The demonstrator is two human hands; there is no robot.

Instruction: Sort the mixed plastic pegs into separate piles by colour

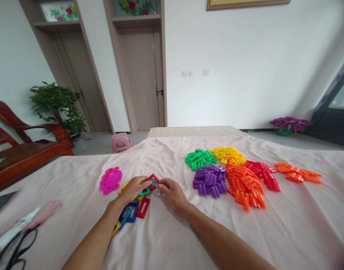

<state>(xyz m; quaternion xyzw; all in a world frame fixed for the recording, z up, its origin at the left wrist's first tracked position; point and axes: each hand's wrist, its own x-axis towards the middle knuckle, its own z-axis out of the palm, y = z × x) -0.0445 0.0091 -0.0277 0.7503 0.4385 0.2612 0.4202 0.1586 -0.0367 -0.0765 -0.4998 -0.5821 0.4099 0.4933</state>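
Between my two hands is a red square magnetic tile (151,186), raised at a tilt, with something coloured showing through its middle. My left hand (135,189) is closed on its left side, the thumb lying across the face. The fingertips of my right hand (173,192) pinch its right corner. Under and beside my left hand lie more frame-shaped tiles: a teal one (144,192), a dark blue one (133,212) and a red rectangular one (143,208). Some yellow pieces are partly hidden by my left hand and forearm.
A magenta paint-palette-shaped tray (111,180) lies left of the tiles. To the right are heaps of green (200,159), yellow (228,155), purple (210,180), orange (245,185) and red pieces (263,174). A white tube (14,230) and black straps (20,249) lie at the near left.
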